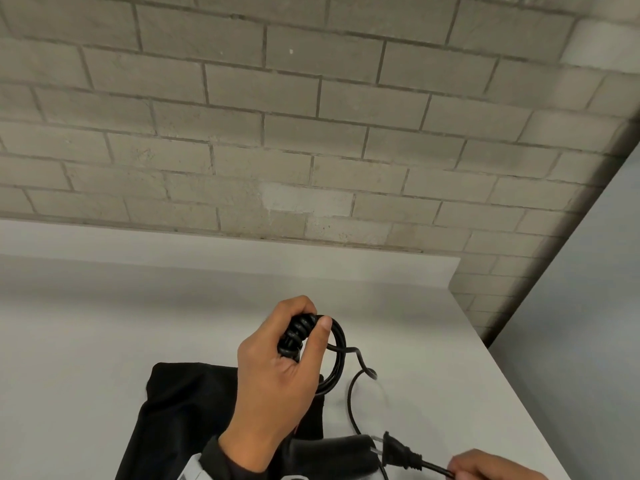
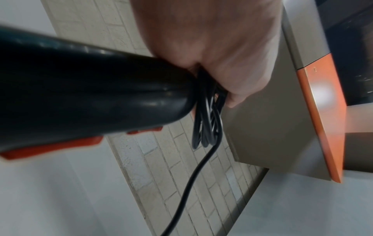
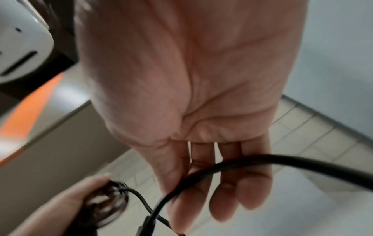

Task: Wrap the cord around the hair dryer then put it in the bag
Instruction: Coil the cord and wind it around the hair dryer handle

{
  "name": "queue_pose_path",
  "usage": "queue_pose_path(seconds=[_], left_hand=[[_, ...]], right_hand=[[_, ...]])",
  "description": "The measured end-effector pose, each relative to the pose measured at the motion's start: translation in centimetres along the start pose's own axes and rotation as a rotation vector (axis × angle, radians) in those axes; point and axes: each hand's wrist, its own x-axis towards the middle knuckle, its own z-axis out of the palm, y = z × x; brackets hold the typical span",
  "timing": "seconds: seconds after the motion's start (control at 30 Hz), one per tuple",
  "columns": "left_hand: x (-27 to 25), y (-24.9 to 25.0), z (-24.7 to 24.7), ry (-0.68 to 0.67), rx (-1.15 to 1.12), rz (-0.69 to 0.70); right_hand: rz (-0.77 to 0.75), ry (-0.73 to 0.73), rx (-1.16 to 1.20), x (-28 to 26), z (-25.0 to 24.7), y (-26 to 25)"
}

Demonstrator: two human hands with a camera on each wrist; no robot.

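My left hand [image 1: 311,325] grips the black hair dryer's handle, held upright over the table, its fingers and thumb curled round the cord coils [image 1: 297,336] wound on it. The dryer's body [image 1: 332,452] points down toward me; in the left wrist view it [image 2: 80,89] shows orange switches. A loose loop of cord [image 1: 350,396] trails down to the plug [image 1: 398,452]. My right hand [image 1: 457,472] pinches the cord just behind the plug, at the bottom right. The cord [image 3: 262,161] crosses its fingers. The black bag [image 1: 180,410] lies flat under my left arm.
The white table [image 1: 104,323] runs back to a grey brick wall [image 1: 311,133]. Its right edge [image 1: 512,375] drops off beside a plain grey wall. A beige cabinet with an orange edge [image 2: 322,119] shows in the wrist views.
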Motion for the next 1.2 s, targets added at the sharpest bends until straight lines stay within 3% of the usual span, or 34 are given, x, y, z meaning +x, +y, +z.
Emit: queue_pose_path(seconds=[0.07, 0.13, 0.23, 0.33, 0.43, 0.57, 0.73, 0.83, 0.97, 1.2], left_hand=[[0.0, -0.1, 0.0, -0.005, -0.006, 0.003], [-0.1, -0.1, 0.0, -0.009, -0.015, 0.004], [-0.2, 0.1, -0.1, -0.018, -0.022, 0.003], [-0.4, 0.2, -0.1, -0.022, -0.023, 0.008], [-0.5, 0.5, -0.2, -0.022, -0.032, 0.003], [-0.6, 0.7, -0.2, -0.020, -0.039, -0.007], [-0.6, 0.7, -0.2, -0.020, -0.041, -0.025], [-0.6, 0.8, -0.2, -0.029, -0.069, -0.035], [-0.6, 0.8, -0.3, -0.026, -0.119, -0.050], [-0.5, 0.5, -0.6, -0.006, -0.147, -0.012]], right_hand=[[0.102, 0.018, 0.149, 0.1, 3.0, 3.6], [0.136, -0.059, 0.236, -0.3, 4.2, 4.4], [0.203, 0.101, 0.223, 1.4, 3.3, 2.5], [0.073, 0.375, 0.097, 2.4, 4.8, -1.0], [-0.056, 0.496, 0.260, 3.9, 4.5, -5.9], [-0.195, 0.272, 0.311, 5.6, 3.9, -8.8], [-0.446, 0.479, 0.316, 6.6, 1.6, -9.5], [-0.529, 0.507, 0.343, 6.9, 0.0, -10.1], [-0.594, 0.505, 0.368, 7.5, -1.1, -11.4], [-0.579, 0.513, 0.477, 8.7, -1.2, -13.3]])
